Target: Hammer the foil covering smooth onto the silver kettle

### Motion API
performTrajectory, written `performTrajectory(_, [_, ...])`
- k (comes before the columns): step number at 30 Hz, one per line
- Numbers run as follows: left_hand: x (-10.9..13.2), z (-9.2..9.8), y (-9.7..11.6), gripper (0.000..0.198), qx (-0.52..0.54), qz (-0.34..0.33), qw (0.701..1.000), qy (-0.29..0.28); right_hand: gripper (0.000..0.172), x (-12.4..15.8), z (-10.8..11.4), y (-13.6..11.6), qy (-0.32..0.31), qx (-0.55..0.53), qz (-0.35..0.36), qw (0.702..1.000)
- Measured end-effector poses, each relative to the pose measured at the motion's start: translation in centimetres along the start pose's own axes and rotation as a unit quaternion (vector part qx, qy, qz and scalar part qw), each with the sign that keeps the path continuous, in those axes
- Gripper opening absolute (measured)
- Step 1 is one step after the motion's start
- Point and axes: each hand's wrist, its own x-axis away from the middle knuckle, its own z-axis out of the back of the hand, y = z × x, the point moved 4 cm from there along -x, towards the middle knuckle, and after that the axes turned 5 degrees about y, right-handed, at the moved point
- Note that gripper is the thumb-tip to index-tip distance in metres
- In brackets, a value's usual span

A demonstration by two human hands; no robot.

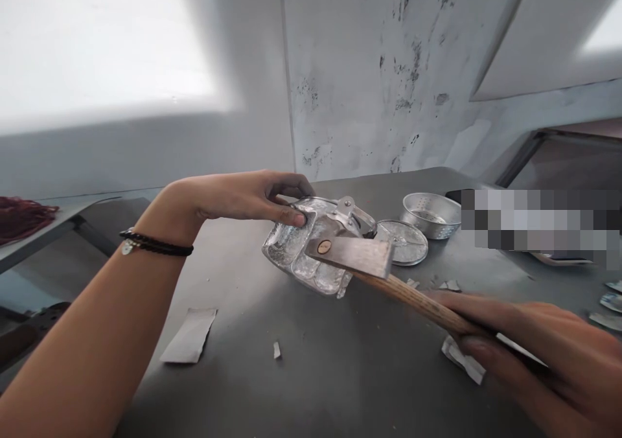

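My left hand [265,195] grips the far edge of a crinkled silver metal piece with shallow compartments [286,247]. Its thumb presses on top, and the other fingers curl over the far side. A bracket with a round hole [348,205] sticks up at that piece's right side. In my right hand [549,354], closed round the wooden handle, is a hammer [357,254]. The hammer's head is in front of the compartmented piece and hides part of it; whether the two touch I cannot tell.
A perforated round metal bowl [430,223] and a flat metal disc [407,242] lie beyond the hammer. Paper scraps [190,336] and small fragments are scattered over the grey table [233,386]. Behind it rises a stained wall [359,101]. Dark red strands [24,219] lie at far left.
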Motion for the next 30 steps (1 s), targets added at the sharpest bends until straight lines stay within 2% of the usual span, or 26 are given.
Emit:
performTrajectory(4, [0.1, -0.1, 0.2, 0.046, 0.017, -0.007, 1.0, -0.007, 0.037, 0.5, -0.6, -0.2, -0.038, 0.004, 0.027, 0.999])
performTrajectory(6, [0.1, -0.1, 0.1, 0.047, 0.022, -0.005, 1.0, -0.007, 0.035, 0.7, -0.6, -0.3, -0.04, 0.014, 0.017, 0.999])
performTrajectory(13, [0.1, -0.1, 0.3, 0.048, 0.036, 0.0, 0.999, -0.017, 0.031, -0.4, -0.5, -0.6, -0.016, -0.003, 0.036, 0.999])
performTrajectory(17, [0.2, -0.1, 0.3, 0.054, 0.033, 0.006, 0.999, -0.014, 0.025, -1.1, -0.2, -0.6, 0.008, 0.0, 0.021, 1.0])
performTrajectory(21, [0.1, -0.1, 0.4, 0.056, 0.031, 0.007, 0.999, -0.012, 0.024, -1.3, 0.0, -1.0, 0.018, 0.011, 0.029, 0.999])
performTrajectory(24, [0.1, -0.2, 0.5, 0.054, 0.038, 0.001, 0.999, -0.017, 0.023, -1.3, 0.2, -1.0, 0.042, 0.017, 0.007, 0.999])
performTrajectory(30, [0.1, -0.1, 0.3, 0.053, 0.033, -0.003, 0.999, -0.001, 0.02, -2.1, 0.6, -1.1, 0.039, -0.007, 0.004, 0.999])
